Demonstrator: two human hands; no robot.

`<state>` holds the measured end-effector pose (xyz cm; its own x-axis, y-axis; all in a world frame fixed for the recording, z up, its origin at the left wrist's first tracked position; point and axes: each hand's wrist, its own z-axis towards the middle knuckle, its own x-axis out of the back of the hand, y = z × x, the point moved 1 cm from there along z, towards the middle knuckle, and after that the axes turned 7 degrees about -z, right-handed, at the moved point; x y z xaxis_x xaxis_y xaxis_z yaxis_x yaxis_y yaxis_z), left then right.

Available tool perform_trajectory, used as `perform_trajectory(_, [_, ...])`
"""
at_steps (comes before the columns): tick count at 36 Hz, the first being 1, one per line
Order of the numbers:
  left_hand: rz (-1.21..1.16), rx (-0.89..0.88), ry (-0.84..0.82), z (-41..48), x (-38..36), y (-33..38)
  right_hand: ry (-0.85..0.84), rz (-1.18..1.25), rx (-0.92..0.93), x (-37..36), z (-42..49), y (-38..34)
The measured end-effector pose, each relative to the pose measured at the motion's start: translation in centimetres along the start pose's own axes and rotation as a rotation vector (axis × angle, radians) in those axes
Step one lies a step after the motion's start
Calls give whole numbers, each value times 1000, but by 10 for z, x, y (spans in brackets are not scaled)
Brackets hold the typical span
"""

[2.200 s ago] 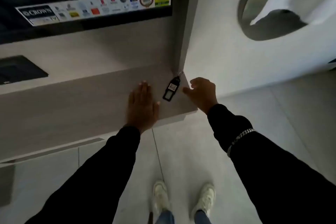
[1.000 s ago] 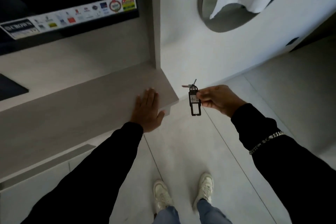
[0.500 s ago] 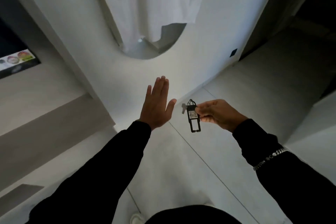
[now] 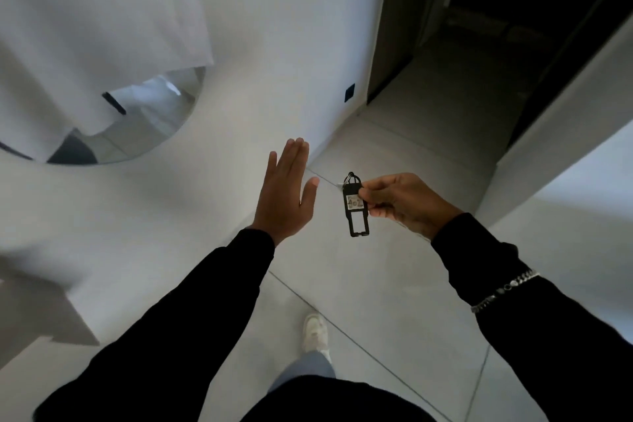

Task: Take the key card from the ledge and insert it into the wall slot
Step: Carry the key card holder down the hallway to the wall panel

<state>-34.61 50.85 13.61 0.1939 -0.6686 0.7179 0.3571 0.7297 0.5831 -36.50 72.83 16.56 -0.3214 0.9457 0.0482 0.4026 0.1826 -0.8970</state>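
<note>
The key card (image 4: 356, 212) is a narrow black tag with a small white label and a metal ring at its top. My right hand (image 4: 407, 204) pinches its upper right edge, and the tag hangs upright in the air over the floor. My left hand (image 4: 286, 195) is held up flat to the left of the tag, fingers together and pointing up, holding nothing and a short gap away from the card. A small dark square plate (image 4: 349, 93) sits low on the white wall ahead; whether it is the slot I cannot tell. The ledge's corner (image 4: 37, 312) shows at the lower left.
A white cloth (image 4: 96, 27) hangs over a rounded mirror (image 4: 150, 120) on the left wall. A dark doorway (image 4: 513, 27) opens ahead on the right, with a white wall corner (image 4: 565, 199) at the right. The floor is pale grey tile (image 4: 411, 284); one white shoe (image 4: 315, 331) shows below.
My right hand picked the key card off the ledge and carried it away. My left hand lifted off the ledge. The view has swung right, from the ledge toward the doorway.
</note>
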Motion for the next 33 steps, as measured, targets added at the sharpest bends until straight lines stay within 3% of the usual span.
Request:
perform_trajectory(6, [-83, -58, 50, 81, -53, -9, 54, 36, 3, 56, 55, -7])
perform_trajectory(19, [-178, -134, -30, 294, -138, -8, 186, 41, -23, 172, 170, -69])
perform_trajectory(33, [-80, -90, -35, 488, -264, -14, 149, 13, 27, 349, 324, -140])
